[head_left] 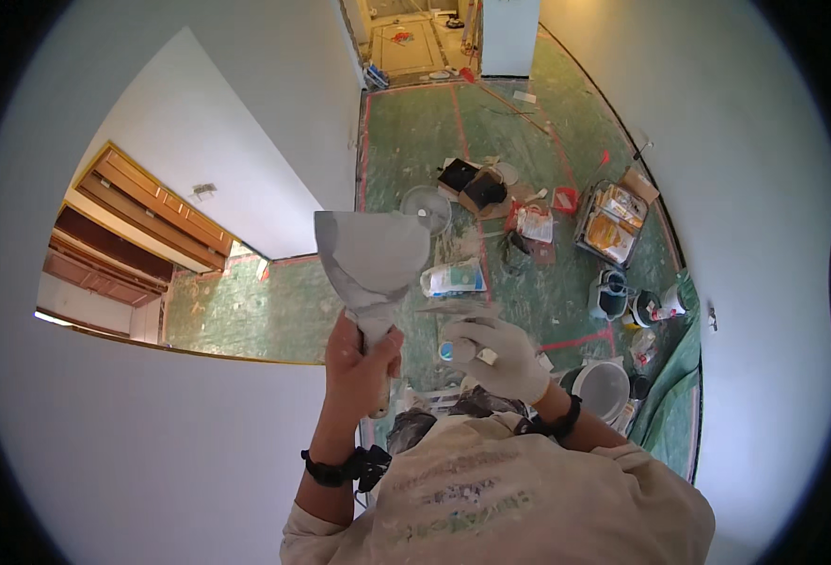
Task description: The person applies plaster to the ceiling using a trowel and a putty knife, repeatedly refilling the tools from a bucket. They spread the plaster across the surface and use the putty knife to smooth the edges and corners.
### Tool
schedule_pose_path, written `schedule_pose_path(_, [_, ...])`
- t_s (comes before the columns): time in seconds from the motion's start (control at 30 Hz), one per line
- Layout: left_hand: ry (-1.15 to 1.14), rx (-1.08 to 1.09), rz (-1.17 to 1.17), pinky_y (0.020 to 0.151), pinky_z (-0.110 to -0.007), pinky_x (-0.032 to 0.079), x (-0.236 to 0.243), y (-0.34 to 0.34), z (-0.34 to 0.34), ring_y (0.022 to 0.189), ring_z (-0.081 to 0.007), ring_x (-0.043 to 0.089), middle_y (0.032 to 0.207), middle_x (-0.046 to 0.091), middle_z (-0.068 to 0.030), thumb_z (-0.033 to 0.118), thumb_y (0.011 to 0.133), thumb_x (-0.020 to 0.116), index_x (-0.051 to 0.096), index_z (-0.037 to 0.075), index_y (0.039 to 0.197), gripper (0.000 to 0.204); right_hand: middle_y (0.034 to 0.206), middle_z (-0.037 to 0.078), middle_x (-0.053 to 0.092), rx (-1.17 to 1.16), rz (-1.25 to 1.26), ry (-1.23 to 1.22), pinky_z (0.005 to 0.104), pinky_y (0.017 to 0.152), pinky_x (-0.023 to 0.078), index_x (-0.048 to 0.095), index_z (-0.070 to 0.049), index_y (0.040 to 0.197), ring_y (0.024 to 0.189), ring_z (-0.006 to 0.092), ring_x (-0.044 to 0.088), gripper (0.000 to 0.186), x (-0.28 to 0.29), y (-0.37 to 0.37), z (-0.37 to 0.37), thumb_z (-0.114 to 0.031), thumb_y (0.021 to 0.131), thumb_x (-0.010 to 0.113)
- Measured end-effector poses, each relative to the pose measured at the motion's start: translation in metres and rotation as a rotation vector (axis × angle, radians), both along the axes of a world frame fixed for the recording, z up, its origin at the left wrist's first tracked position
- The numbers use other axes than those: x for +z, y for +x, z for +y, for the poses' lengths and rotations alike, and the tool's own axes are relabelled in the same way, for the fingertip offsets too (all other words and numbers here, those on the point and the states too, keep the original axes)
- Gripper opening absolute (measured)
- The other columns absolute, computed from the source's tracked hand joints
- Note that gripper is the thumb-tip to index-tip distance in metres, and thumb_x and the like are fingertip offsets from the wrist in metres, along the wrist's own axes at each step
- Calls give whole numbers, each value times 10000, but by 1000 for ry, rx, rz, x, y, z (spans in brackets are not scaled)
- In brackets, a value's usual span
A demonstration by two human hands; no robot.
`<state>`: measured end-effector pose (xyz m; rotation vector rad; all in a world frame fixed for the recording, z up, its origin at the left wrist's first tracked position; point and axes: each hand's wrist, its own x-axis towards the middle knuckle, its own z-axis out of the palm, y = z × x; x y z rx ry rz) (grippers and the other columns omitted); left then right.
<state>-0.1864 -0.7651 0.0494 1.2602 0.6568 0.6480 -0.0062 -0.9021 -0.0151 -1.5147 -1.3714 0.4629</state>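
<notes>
My bare left hand (357, 365) is closed around the handle of a wide putty knife (378, 250). Its broad blade points up and away from me, with pale filler spread over much of its face. Close by on the right, my right hand (502, 360), in a whitish glove, is curled around a second putty knife (458, 309). That blade shows as a thin grey strip, almost edge-on, just beyond the gloved fingers. A gap separates the two tools. Most of the second knife's handle is hidden by the glove.
Green sheeting (406, 122) with red tape covers the floor. Beyond my hands lie a white sack (455, 279), a round bucket lid (427, 209) and cardboard boxes (484, 191). At right stand a crate (613, 224) and a bucket (602, 391). Walls (745, 188) rise on both sides.
</notes>
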Motion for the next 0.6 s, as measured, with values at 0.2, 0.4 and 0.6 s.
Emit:
schedule_pose_path(0.2, [746,-167,402,630,-363,521,30,-51,-7,688,-236,642,893,628,-107,-32,823,634,520,93,1448,648,1359,103,578,320,1470,37,350,974,494,483,-99,1418,1147,251,611,502,-23,-34,35,-135,940,634])
schedule_pose_path(0.4, [973,-230,666,615,-364,516,56,-107,14,659,-294,617,851,618,-119,-48,756,655,610,144,1367,642,1304,91,562,193,359,133,357,950,496,427,-28,1392,1098,206,600,482,59,-39,28,-136,958,608])
schedule_pose_path(0.6, [-28,-464,173,539,-273,453,-11,-187,37,596,-110,548,855,678,-47,108,961,626,640,-1,1141,211,934,134,649,566,963,374,332,748,515,597,-13,1094,845,221,632,333,59,-18,35,-271,897,671])
